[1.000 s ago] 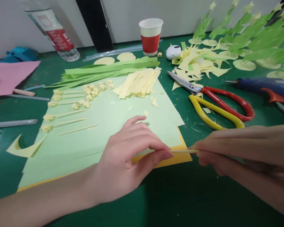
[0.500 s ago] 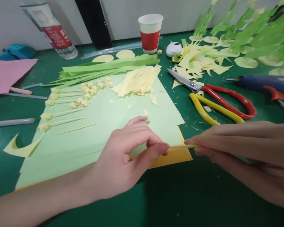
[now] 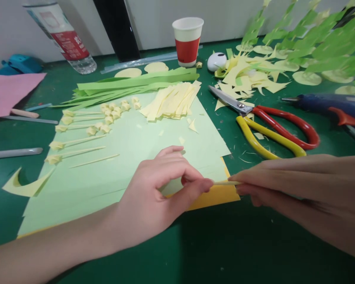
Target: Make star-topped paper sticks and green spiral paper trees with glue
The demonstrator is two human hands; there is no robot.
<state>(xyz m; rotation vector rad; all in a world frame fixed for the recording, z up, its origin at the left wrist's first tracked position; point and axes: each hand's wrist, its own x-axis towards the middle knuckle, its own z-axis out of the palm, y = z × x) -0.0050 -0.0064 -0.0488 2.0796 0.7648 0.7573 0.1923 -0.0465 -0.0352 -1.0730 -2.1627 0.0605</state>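
Observation:
My left hand (image 3: 162, 193) pinches one end of a thin pale-yellow stick (image 3: 223, 183) between thumb and forefinger. The stick's other end lies between the closed thumb and fingers of my right hand (image 3: 292, 189); both tips are hidden. My hands are a short gap apart over the front edge of a pale green sheet (image 3: 130, 146), which overlaps a yellow-orange sheet (image 3: 217, 197). On the green sheet, several sticks with folded yellow stars (image 3: 55, 158) on their ends lie at the left. A bare stick (image 3: 95, 160), loose stars (image 3: 112, 112) and a stack of yellow strips (image 3: 171, 100) rest there too.
Scissors (image 3: 254, 112) lie beyond my right hand, near a blue glue gun (image 3: 322, 106). Green strips (image 3: 136, 81), a paper cup (image 3: 188, 41) and a tilted bottle (image 3: 65, 39) are at the back. Paper scraps (image 3: 248, 75) and green paper stalks (image 3: 307, 43) occupy the back right.
My right hand has moved slightly left along the stick, and its fingers have shifted a little. A shorter length of stick shows between my hands. My left hand is almost still.

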